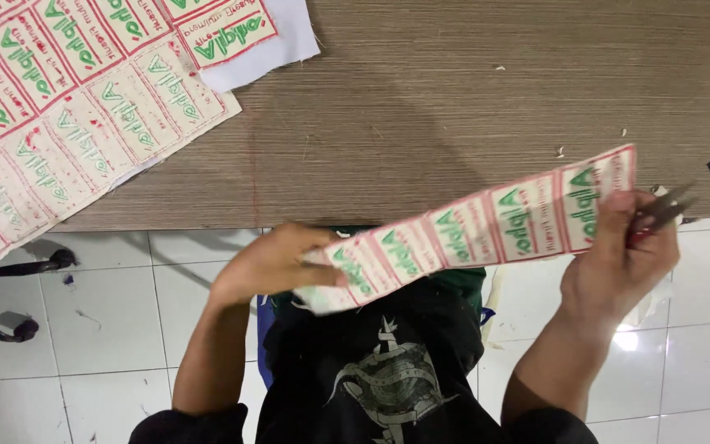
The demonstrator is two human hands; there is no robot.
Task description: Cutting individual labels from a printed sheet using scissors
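A long strip of printed labels (470, 234), cream with red borders and green lettering, hangs in the air between both hands, just off the near edge of the worktop (454, 99) and above the person's lap. It runs slanting, its lower end at the left and its higher end at the right. The left hand (277, 263) pinches the lower end, fingers folded around the paper. The right hand (622, 247) pinches the upper end with the thumb pressed on the last label, and the same hand also grips a pair of small scissors (667, 205), whose metal blades poke out to the right. On the wood-grain worktop, at the far left, lies a large sheet of the same labels (67, 107), overlapping a white sheet (281, 41). Small paper scraps (560, 151) dot the worktop. Below is a white tiled floor (108, 321).
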